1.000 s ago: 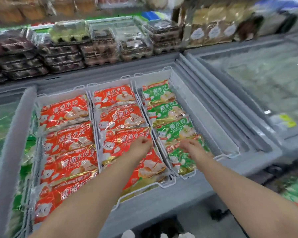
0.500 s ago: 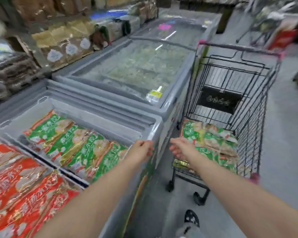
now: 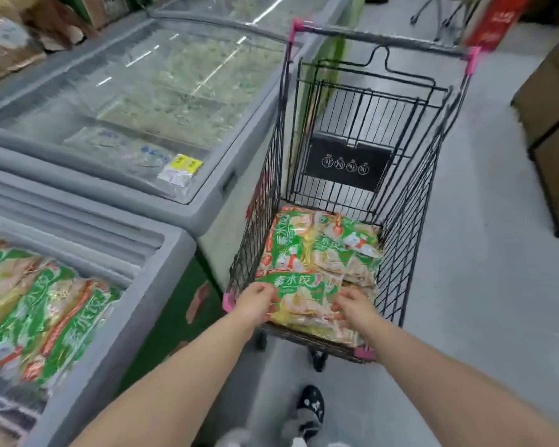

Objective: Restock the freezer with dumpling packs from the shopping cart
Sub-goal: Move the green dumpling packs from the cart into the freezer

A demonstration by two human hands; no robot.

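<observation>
While both arms reach down into the shopping cart (image 3: 412, 233), the left hand (image 3: 255, 301) pinches the left edge of the top green dumpling pack (image 3: 304, 296) and the right hand (image 3: 355, 306) grips its right edge. That pack lies on the pile (image 3: 326, 246) at the cart's near end. At nine o'clock, the open freezer (image 3: 171, 250) holds green packs (image 3: 39, 311); at eleven sits a glass-topped freezer (image 3: 162, 91).

- Left hand (image 3: 255, 301) and right hand (image 3: 355, 306): bare, as are both forearms down to the frame's lower edge.
- Shoe (image 3: 310, 403): black, with a rounded toe and small white markings on top, too blurred to read.
- Grey fabric (image 3: 304, 425) above the shoe: a sock or a trouser cuff, cannot tell which.
</observation>
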